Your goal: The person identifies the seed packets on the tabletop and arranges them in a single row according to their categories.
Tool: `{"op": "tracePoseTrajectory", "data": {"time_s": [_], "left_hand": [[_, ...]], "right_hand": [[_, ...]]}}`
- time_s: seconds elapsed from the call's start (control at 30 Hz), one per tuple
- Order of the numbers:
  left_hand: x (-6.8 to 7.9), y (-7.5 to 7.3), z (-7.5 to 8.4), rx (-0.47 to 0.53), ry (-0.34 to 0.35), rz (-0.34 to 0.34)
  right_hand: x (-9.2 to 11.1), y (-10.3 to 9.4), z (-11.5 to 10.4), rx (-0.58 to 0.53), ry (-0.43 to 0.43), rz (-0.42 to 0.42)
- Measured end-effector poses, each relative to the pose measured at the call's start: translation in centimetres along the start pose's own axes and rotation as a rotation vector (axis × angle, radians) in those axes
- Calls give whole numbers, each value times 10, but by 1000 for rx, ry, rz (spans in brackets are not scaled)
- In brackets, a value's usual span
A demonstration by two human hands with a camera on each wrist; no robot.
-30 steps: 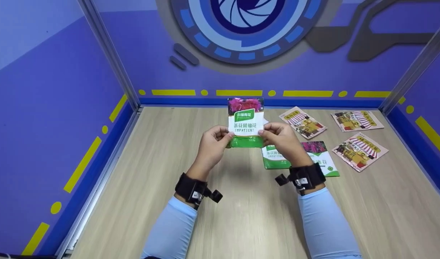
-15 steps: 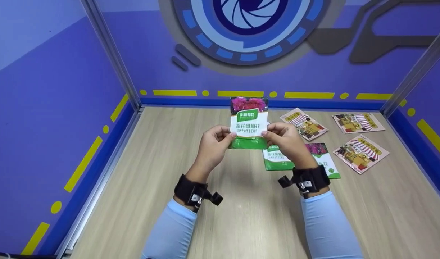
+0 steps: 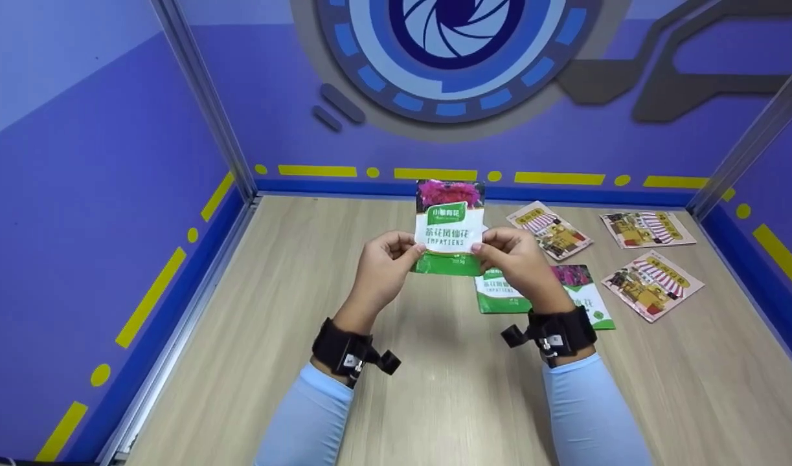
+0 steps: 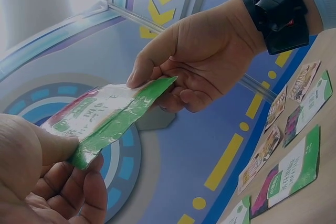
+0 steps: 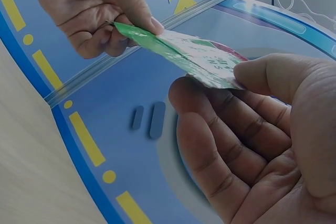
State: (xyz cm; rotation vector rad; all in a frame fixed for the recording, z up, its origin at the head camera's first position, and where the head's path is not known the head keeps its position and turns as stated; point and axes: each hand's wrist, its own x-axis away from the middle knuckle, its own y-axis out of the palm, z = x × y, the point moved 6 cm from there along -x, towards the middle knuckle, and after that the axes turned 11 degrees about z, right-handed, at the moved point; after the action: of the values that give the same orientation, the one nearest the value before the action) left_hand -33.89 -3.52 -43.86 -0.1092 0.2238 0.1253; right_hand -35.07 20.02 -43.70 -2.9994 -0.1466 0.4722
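Both hands hold one seed packet (image 3: 450,226) upright above the wooden table (image 3: 305,285); it is white and green with pink flowers at the top. My left hand (image 3: 386,262) pinches its left edge between thumb and fingers, and my right hand (image 3: 509,255) pinches its right edge. The left wrist view shows the packet (image 4: 105,116) edge-on, stretched between the left hand (image 4: 47,182) and the right hand (image 4: 194,66). In the right wrist view the packet (image 5: 184,53) spans from the right thumb to the left hand (image 5: 100,14).
Two more green-and-white seed packets (image 3: 499,291) (image 3: 583,294) lie on the table under my right forearm. Three packets with striped-awning pictures (image 3: 550,230) (image 3: 647,229) (image 3: 651,285) lie at the right rear. Blue walls with metal posts enclose the table.
The held packet and both hands have stayed almost in place; they sit slightly lower and to the right in the view as the head camera shifted.
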Motion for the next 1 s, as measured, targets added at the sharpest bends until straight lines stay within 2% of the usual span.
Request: {"op": "tracePoseTrajectory", "data": {"time_s": [0.27, 0.63, 0.87, 1.0], "left_hand": [[0, -3, 1, -11, 3, 5], [-2, -2, 0, -21, 11, 3], [-5, -6, -5, -55, 25, 8], [-11, -14, -13, -67, 10, 43]], "right_hand": [[1, 2, -2, -6, -22, -25], [0, 0, -3, 47, -40, -25], [0, 2, 4, 75, -9, -54], [-1, 1, 10, 81, 12, -90]]}}
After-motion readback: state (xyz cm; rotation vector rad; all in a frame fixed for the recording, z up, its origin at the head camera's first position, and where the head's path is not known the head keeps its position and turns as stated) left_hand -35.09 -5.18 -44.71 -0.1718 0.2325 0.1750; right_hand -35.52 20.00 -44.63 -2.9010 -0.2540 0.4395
